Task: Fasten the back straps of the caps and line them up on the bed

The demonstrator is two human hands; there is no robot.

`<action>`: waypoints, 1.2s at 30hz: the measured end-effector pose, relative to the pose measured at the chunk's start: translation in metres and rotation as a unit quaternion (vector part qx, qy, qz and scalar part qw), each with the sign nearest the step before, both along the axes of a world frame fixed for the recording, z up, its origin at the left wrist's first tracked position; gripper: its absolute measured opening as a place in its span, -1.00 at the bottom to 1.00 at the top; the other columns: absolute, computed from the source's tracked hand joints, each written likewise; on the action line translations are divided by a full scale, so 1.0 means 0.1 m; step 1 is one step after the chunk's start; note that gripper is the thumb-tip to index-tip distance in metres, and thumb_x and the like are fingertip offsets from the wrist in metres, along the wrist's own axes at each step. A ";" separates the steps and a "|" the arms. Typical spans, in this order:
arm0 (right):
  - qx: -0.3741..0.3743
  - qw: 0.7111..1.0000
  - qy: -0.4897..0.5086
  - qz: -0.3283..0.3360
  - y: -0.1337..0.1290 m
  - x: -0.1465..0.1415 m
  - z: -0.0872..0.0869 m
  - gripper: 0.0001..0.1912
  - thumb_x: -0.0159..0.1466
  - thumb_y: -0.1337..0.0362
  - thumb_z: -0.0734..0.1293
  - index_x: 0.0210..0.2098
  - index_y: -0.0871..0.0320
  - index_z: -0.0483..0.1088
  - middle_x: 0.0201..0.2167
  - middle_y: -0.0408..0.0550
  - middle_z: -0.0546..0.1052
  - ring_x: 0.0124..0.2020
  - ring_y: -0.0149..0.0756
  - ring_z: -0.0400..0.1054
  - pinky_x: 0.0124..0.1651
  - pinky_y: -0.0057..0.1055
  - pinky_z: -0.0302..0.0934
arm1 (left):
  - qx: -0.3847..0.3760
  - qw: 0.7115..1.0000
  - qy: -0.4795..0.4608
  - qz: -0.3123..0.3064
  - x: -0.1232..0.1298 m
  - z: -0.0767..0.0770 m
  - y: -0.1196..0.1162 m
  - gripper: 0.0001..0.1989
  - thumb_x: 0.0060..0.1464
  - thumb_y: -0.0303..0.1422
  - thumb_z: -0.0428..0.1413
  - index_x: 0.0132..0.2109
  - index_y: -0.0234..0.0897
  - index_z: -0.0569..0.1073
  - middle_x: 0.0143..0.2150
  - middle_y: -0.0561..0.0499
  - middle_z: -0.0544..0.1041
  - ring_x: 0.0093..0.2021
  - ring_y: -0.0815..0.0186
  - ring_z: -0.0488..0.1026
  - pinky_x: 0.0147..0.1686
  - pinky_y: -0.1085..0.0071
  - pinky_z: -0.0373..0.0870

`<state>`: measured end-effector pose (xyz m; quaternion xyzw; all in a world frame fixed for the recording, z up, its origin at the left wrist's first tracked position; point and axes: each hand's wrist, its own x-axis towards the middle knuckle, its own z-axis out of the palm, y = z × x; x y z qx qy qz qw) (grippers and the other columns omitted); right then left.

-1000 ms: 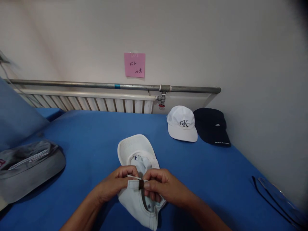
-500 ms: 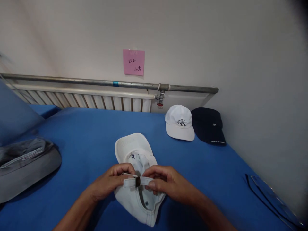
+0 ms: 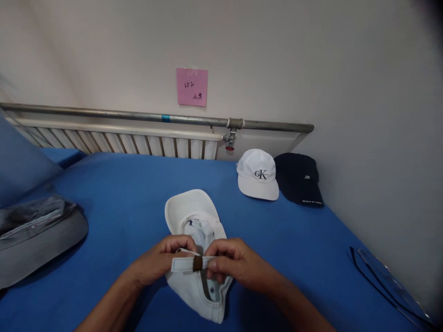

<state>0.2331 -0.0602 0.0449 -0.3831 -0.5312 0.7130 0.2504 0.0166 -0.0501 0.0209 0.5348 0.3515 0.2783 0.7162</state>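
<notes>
A pale cap (image 3: 195,207) lies with its inside facing up and its brim pointing away from me. Across its back opening runs a light strap (image 3: 182,264) with a brown buckle (image 3: 197,263). My left hand (image 3: 157,259) is closed on the strap just left of the buckle, fingertips partly behind it. My right hand (image 3: 238,265) pinches the strap right of the buckle between thumb and fingers. The strap's free end sticks out to the left, in front of my left fingertips.
A white cap (image 3: 256,173) and a black cap (image 3: 299,180) rest at the back right of the blue surface (image 3: 117,198). Grey headwear (image 3: 41,237) is at the left, glasses (image 3: 387,286) at the right. A radiator and pipe (image 3: 131,115) run along the wall.
The strap's free end reaches slightly farther left, and the stretch between buckle and right fingers is shorter. My right hand has shifted a little left.
</notes>
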 end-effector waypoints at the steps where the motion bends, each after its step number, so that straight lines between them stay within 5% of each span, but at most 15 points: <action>1: 0.002 1.000 -0.001 -0.002 0.00 -0.01 0.00 -0.91 0.08 0.29 0.38 -0.44 0.20 0.47 -0.54 -0.16 0.51 -0.57 -0.49 0.27 -0.44 -0.48 0.14 | 0.002 1.000 0.000 0.000 0.00 0.00 0.00 -0.73 0.02 -0.19 0.24 -0.42 -0.32 0.45 -0.53 0.10 0.33 -0.53 0.44 0.12 -0.50 0.49 0.03; 12: 0.028 0.999 -0.009 -0.018 -0.03 -0.05 0.01 -0.90 0.10 0.27 0.34 -0.48 0.19 0.42 -0.57 -0.17 0.48 -0.58 -0.48 0.24 -0.45 -0.49 0.12 | 0.000 1.000 0.003 0.018 0.02 -0.02 -0.01 -0.72 -0.02 -0.20 0.26 -0.43 -0.33 0.43 -0.55 0.11 0.32 -0.54 0.46 0.11 -0.52 0.51 0.03; 18: 0.160 0.982 -0.064 -0.081 -0.09 0.11 0.02 -0.78 0.04 0.31 0.40 -0.27 0.12 0.48 -0.47 -0.19 0.47 -0.42 -0.39 0.29 -0.31 -0.42 0.16 | -0.025 0.999 -0.003 0.040 0.01 -0.05 -0.01 -0.68 -0.02 -0.13 0.25 -0.40 -0.32 0.43 -0.53 0.09 0.36 -0.57 0.46 0.16 -0.55 0.52 0.05; 22: 0.139 0.983 -0.031 -0.114 -0.23 0.25 -0.01 -0.73 0.11 0.28 0.35 -0.16 0.11 0.44 -0.42 -0.16 0.48 -0.39 -0.36 0.34 -0.27 -0.37 0.20 | -0.022 1.000 0.000 0.018 -0.02 -0.03 -0.02 -0.69 0.00 -0.15 0.24 -0.42 -0.33 0.44 -0.54 0.08 0.37 -0.57 0.46 0.16 -0.55 0.52 0.06; 32: 0.143 0.981 -0.042 -0.128 -0.31 0.18 -0.07 -0.81 0.15 0.36 0.23 -0.26 0.12 0.42 -0.48 -0.17 0.44 -0.43 -0.37 0.33 -0.28 -0.39 0.21 | -0.013 1.000 -0.001 -0.024 -0.08 -0.03 0.00 -0.73 0.00 -0.18 0.24 -0.40 -0.33 0.47 -0.51 0.06 0.39 -0.53 0.44 0.20 -0.53 0.51 0.09; 36: 0.276 0.941 -0.121 -0.154 -0.33 0.15 -0.07 -0.85 0.19 0.36 0.23 -0.29 0.12 0.42 -0.40 -0.11 0.49 -0.33 -0.30 0.37 -0.21 -0.34 0.23 | -0.009 1.000 0.010 -0.028 -0.06 0.00 -0.01 -0.73 0.02 -0.18 0.23 -0.40 -0.33 0.45 -0.50 0.07 0.37 -0.53 0.44 0.19 -0.53 0.52 0.08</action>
